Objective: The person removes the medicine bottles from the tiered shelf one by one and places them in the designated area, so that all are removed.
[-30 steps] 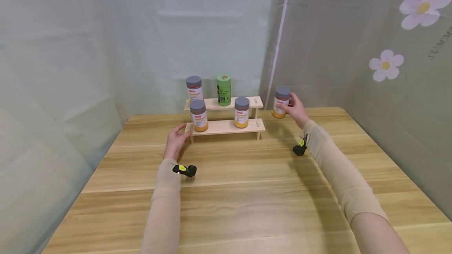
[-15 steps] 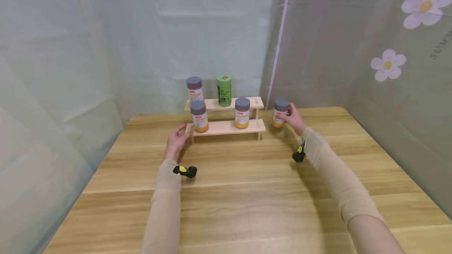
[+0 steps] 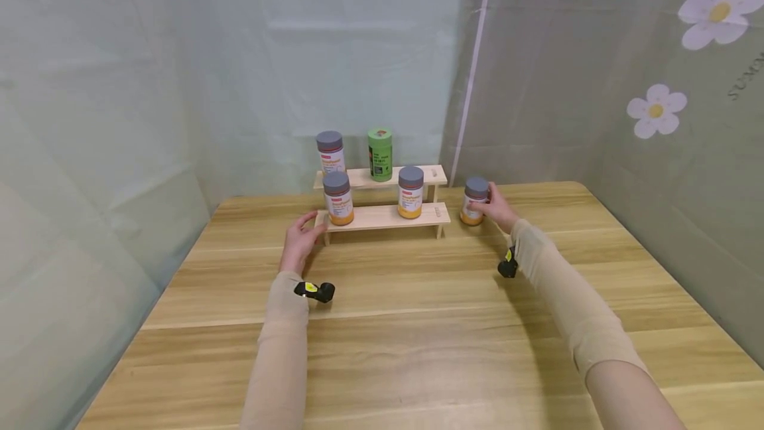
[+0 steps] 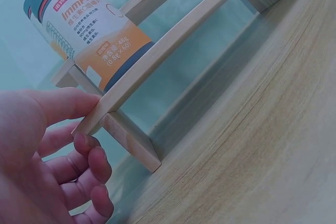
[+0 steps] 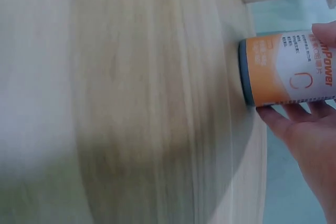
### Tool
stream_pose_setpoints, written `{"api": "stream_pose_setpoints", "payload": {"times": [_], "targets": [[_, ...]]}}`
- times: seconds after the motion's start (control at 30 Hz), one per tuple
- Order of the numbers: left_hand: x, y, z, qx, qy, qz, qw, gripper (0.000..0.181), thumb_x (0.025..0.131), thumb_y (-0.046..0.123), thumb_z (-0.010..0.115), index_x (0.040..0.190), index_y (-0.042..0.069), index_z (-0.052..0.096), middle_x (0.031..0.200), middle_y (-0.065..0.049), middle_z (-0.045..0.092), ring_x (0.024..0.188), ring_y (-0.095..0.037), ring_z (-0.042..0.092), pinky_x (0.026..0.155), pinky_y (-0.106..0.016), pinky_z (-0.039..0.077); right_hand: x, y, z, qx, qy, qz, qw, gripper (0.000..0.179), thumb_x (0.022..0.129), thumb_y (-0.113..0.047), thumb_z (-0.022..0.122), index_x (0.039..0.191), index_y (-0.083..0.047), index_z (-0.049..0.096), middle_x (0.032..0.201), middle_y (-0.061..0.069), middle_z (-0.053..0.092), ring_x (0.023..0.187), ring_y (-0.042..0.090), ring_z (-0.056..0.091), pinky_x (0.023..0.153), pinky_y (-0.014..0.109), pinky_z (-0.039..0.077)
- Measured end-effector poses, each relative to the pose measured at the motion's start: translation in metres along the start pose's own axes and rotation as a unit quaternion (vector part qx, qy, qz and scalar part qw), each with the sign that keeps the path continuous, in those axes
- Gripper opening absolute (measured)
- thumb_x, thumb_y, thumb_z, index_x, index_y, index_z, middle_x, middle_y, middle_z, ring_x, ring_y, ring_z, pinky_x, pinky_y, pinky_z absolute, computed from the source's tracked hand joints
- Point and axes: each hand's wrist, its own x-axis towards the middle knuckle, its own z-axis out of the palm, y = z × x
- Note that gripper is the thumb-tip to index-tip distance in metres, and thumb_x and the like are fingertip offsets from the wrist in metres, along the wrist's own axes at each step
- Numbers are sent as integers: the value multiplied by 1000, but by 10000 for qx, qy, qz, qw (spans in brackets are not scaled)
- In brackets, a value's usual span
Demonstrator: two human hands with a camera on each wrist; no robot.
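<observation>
My right hand (image 3: 499, 208) holds a supplement jar (image 3: 473, 208) with a grey lid and a white and orange label, upright at the right of the two-tier wooden shelf (image 3: 382, 216). In the right wrist view, the fingers lie around the jar (image 5: 289, 69), whose base is right at the tabletop. My left hand (image 3: 298, 241) pinches the left end of the lower shelf board, thumb and fingers at its edge. Close beside it, a matching jar (image 4: 94, 30) stands on that board. Another such jar (image 3: 410, 194) stands toward the board's right end.
On the upper tier stand one more grey-lidded jar (image 3: 330, 151) and a green canister (image 3: 380, 155). The wooden table (image 3: 382, 350) reaches back to a pale cloth backdrop (image 3: 358, 52), with a flower-printed cloth (image 3: 597, 52) on the right.
My right hand has lowered the jar from above the table down to the tabletop at the right of the shelf. The left hand stays at the shelf's left end.
</observation>
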Motion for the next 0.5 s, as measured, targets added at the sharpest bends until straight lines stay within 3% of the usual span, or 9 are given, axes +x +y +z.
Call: {"api": "stream_pose_setpoints", "payload": {"times": [0.2, 0.5], "targets": [[-3, -1, 1, -5, 21, 49, 10000, 56, 92, 24, 64, 144, 17, 46, 80, 5, 50, 67, -8, 49, 64, -22, 40, -1, 6, -5, -165, -249, -229, 9993, 66, 90, 0, 59, 140, 7, 17, 142, 35, 32, 135, 48, 33, 116, 56, 26], [-2, 0, 0, -57, -11, 137, 9999, 57, 92, 23, 64, 145, 17, 45, 72, 8, 50, 64, -7, 50, 61, -22, 40, -1, 7, -10, -341, -391, -171, 9985, 69, 90, -2, 60, 143, 5, 17, 143, 34, 33, 136, 49, 33, 116, 56, 27]]}}
